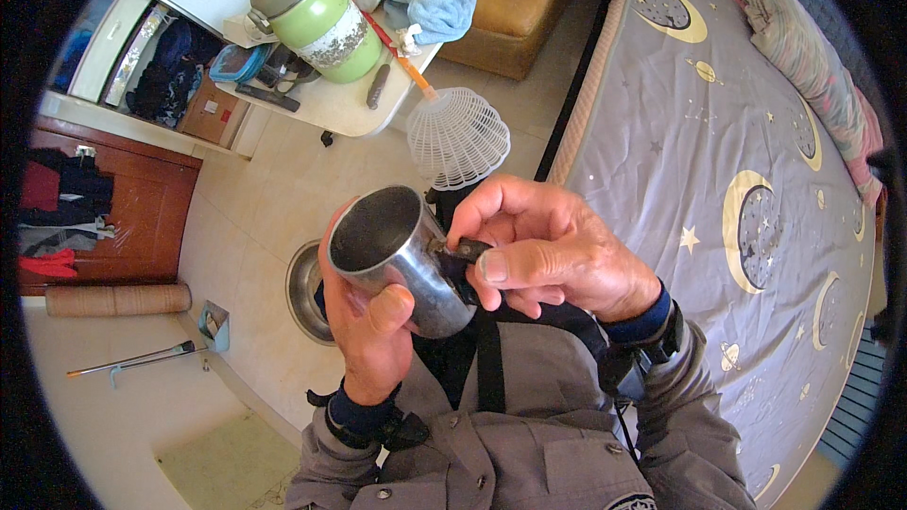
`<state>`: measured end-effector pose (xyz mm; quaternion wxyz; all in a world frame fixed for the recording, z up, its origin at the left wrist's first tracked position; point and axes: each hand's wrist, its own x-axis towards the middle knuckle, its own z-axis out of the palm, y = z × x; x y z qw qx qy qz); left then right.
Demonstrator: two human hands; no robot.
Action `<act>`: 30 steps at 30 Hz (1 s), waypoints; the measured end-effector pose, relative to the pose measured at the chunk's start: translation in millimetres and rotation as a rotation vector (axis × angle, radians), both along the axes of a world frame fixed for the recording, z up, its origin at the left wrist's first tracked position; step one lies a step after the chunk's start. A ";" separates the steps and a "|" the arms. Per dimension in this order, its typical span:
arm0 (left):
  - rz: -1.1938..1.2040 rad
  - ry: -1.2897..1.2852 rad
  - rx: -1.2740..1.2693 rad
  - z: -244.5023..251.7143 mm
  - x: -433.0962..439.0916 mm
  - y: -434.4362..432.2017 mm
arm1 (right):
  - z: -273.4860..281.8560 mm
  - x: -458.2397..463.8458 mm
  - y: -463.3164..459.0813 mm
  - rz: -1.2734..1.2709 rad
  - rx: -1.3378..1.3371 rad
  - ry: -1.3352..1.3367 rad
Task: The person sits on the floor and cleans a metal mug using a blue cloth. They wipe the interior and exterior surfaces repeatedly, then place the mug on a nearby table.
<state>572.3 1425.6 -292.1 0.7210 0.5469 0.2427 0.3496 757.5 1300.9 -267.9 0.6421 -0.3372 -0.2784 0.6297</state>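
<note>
A shiny metal cup [432,276] with a dark inside is tilted in front of my chest, its mouth facing up and to the left. My left hand [372,326] grips its wall, with the thumb across the near side. On the cup's right side is a black handle [471,251]. My right hand [560,248] pinches the top of this handle between thumb and fingers. The handle's lower part is partly hidden behind my fingers.
A metal basin [303,294] sits on the floor at left. Ahead, a white table [340,117] bears a green insulated jug [326,28], a knife [378,87] and a blue towel [436,0]. A fly swatter [459,138] overhangs its edge. A bed [659,177] stands at right.
</note>
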 end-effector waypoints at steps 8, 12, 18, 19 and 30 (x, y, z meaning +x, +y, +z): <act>-0.050 0.039 -0.043 12.3 3.3 1.9 | 5.4 -1.2 2.3 -0.058 0.003 0.035; -0.071 0.051 -0.002 17.9 5.3 6.0 | 9.4 -1.7 4.8 -0.091 0.016 0.046; -0.016 0.045 0.084 29.7 13.3 5.0 | 26.6 0.9 4.9 -0.238 -0.046 -0.245; 0.000 0.048 0.094 32.3 15.2 3.6 | 29.1 0.8 4.8 -0.276 -0.014 -0.299; 0.015 0.080 0.088 46.9 25.8 0.1 | 28.5 -2.9 10.7 -0.555 0.170 -0.927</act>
